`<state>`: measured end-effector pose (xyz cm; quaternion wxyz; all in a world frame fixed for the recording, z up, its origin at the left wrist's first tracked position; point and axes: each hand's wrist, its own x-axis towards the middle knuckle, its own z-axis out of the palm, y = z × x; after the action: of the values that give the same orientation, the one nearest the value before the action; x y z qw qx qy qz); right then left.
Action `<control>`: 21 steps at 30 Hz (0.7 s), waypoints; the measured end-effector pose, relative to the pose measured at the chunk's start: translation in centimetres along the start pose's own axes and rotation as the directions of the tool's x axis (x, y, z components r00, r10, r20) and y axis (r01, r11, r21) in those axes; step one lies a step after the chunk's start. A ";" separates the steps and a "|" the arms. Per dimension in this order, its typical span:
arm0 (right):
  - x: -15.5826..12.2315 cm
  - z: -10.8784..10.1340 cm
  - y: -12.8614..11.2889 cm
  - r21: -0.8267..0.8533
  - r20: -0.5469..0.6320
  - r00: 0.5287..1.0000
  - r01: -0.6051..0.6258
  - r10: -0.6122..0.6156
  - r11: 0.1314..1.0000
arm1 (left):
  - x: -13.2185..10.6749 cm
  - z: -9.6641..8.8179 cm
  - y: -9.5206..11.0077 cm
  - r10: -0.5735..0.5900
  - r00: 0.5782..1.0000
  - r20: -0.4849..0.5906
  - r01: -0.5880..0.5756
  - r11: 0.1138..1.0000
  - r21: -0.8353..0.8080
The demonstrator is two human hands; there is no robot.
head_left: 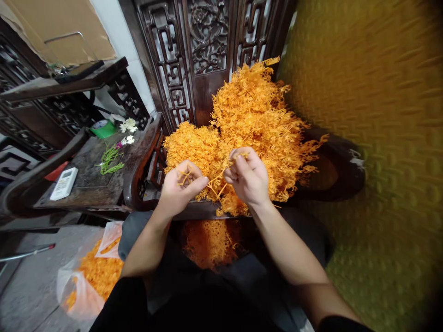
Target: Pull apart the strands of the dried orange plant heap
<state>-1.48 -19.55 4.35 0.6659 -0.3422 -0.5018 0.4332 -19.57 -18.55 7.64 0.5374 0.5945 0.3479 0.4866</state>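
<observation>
From where I stand, the trouble I'd watch for is snagging: the branched orange strand [218,177] stretched between the two hands lies right in front of the large orange heap [256,106], and its forked tips could catch in those tangled, wiry pieces. A sharp tug might then snap a thin branch or drag a clump off the chair's front edge, since some loose orange pieces [233,206] sit close to it. The two heaps also touch, so a stray sleeve or wrist could mix the smaller orange heap [190,143] into the bigger one. As for the pose, both forearms come up from the person's lap and converge above the seat of the carved wooden chair [210,92], elbows apart. The left hand [183,186] sits a little lower and nearer the body, its thumb pointing across toward the other hand and its fingers curled, pinching one end of the strand while another orange bit shows across them. The right hand [248,177] is slightly higher, fingers bent inward and thumb pressed down on the other end; exactly which fingertips bear the grip I cannot tell from here.
</observation>
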 end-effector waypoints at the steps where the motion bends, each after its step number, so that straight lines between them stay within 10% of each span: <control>1: 0.0 0.2 0.1 0.038 0.000 1.000 -0.003 0.003 0.999 | 0.0 0.3 -0.1 0.002 1.000 0.003 -0.003 0.993 0.115; 8: -0.2 1.2 1.3 0.104 0.010 1.000 0.020 -0.021 0.994 | 0.4 0.8 -0.8 0.206 0.975 0.085 -0.223 0.881 0.417; 14: 2.1 -2.9 -0.8 0.018 -0.396 0.896 0.224 -0.199 0.974 | 1.1 -1.6 -0.9 -0.100 0.995 -0.002 0.099 0.992 0.078; 21: -0.7 -0.4 -2.5 -0.280 0.084 0.995 0.083 -0.062 0.956 | 2.7 -0.5 -1.8 -0.171 0.983 -0.063 0.148 0.950 -0.273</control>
<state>-0.61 -21.23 6.24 0.6064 -0.3988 -0.5954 0.3446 -19.05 -15.58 6.44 0.6349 0.4648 0.3488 0.5092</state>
